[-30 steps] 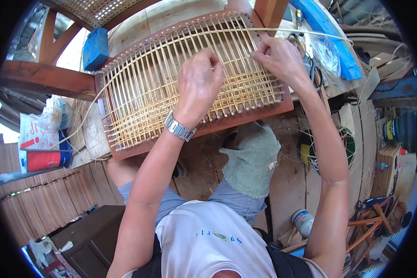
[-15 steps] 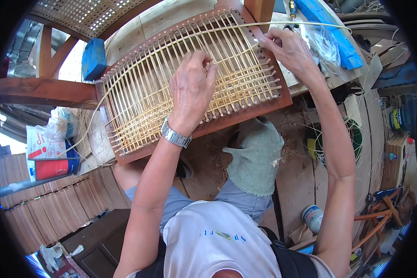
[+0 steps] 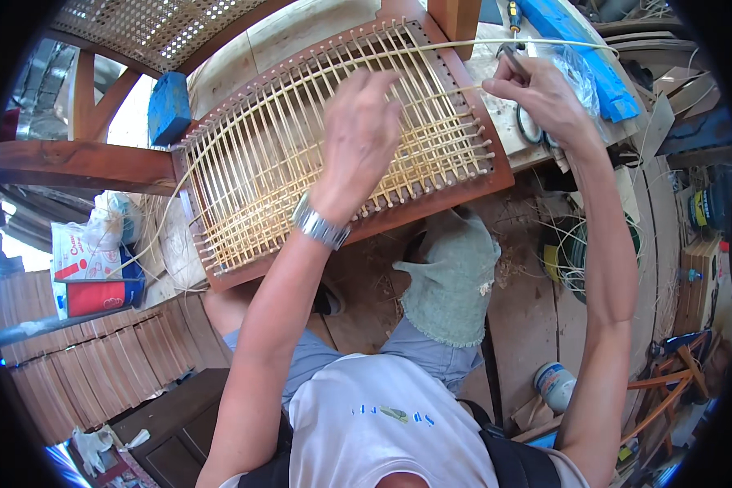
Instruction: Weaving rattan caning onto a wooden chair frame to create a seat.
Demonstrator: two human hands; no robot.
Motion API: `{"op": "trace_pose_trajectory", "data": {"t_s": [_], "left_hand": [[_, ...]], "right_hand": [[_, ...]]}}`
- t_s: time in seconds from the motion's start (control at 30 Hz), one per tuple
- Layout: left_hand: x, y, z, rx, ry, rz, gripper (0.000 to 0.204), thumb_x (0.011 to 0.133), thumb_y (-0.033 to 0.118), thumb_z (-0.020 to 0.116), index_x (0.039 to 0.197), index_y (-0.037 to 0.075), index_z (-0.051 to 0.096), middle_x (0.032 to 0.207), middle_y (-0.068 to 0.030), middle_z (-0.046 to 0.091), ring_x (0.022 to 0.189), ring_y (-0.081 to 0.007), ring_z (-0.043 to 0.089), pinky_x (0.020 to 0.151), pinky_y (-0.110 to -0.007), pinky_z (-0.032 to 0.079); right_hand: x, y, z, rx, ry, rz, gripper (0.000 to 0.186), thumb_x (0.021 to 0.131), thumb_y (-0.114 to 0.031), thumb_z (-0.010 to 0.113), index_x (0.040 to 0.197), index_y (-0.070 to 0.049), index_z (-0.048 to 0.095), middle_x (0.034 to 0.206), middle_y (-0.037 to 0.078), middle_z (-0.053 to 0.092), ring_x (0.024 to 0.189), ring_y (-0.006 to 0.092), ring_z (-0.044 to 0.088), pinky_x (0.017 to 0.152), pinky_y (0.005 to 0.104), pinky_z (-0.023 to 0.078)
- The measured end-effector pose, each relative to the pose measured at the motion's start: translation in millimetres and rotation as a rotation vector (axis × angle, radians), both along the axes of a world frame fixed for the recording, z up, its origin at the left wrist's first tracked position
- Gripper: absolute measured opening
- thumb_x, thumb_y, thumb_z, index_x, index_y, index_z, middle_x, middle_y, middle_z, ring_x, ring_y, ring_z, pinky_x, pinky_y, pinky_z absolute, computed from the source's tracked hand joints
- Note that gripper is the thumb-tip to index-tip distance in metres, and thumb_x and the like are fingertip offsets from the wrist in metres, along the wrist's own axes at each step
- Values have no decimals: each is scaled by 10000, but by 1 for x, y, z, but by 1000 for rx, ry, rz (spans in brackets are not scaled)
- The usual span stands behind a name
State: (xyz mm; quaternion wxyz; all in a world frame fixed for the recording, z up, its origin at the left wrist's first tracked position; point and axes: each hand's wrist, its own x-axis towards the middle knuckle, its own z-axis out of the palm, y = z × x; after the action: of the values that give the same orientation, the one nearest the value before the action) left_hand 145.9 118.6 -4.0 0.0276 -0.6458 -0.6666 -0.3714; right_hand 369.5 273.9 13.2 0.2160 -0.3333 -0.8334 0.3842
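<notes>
Cane strand (image 3: 459, 89): pinched near its end between thumb and forefinger of the right hand (image 3: 537, 93), just beyond the frame's right edge; from there it runs leftward across the upright canes.
Dark slim object (image 3: 512, 62): juts from the top of the right fist; its kind cannot be told.
Left hand (image 3: 362, 134): raised over the middle of the weaving, fingers bent, back toward the camera; whether it grips anything cannot be told.
Wristwatch (image 3: 321, 224): metal band, on the left wrist.
Weaving (image 3: 248, 224): dense crossings along the near side, mostly upright canes on the far side.
Wooden frame (image 3: 500, 171): reddish-brown, around the weaving, pegs (image 3: 485, 144) along its edges.
Long loose cane (image 3: 545, 41): arcs over the far part of the weaving and past the frame at both ends.
Scissors (image 3: 529, 126): beside the right hand, partly hidden.
Screwdriver (image 3: 513, 15): yellow and black handle, beyond the right hand.
Blue block (image 3: 169, 108): at the frame's far left corner.
Green cloth (image 3: 451, 285): draped over the right knee.
</notes>
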Motion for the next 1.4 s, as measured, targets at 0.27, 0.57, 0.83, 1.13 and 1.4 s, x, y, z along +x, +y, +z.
{"op": "trace_pose_trajectory", "data": {"t_s": [0.27,0.57,0.83,1.13,1.4], "left_hand": [[22,58,-7,-87,-80,-291,181,899,170,702,1038,56,727,811,-84,705,752,-225,674,716,-401,522],[5,37,-1,-223,-888,-68,201,939,211,687,993,19,711,817,-58,735,717,-94,662,669,-255,518],[1,41,-10,-247,-860,51,249,881,248,722,887,0,745,785,-78,732,692,-126,665,651,-291,513],[-10,33,0,-375,-623,160,197,763,191,730,811,3,761,757,-116,732,687,-196,690,683,-331,548],[-16,32,-3,-446,-548,100,151,776,162,719,787,12,730,695,-70,699,663,-141,659,638,-289,518]], "right_hand": [[-2,-19,19,348,-220,-165,307,962,-298,688,891,-8,617,653,77,503,644,134,449,607,318,376],[-32,-29,14,299,-307,3,226,948,-228,628,1005,-10,636,843,192,671,828,361,645,760,463,483],[-53,-30,7,471,-340,32,226,887,-217,688,895,8,676,792,180,689,792,371,676,775,448,508],[-49,-14,-7,52,-184,-28,266,895,-206,738,857,50,677,687,59,641,642,103,592,609,303,496],[-43,-10,-16,-67,-128,-12,252,911,-212,725,866,29,668,715,17,619,667,82,575,614,281,486]]}}
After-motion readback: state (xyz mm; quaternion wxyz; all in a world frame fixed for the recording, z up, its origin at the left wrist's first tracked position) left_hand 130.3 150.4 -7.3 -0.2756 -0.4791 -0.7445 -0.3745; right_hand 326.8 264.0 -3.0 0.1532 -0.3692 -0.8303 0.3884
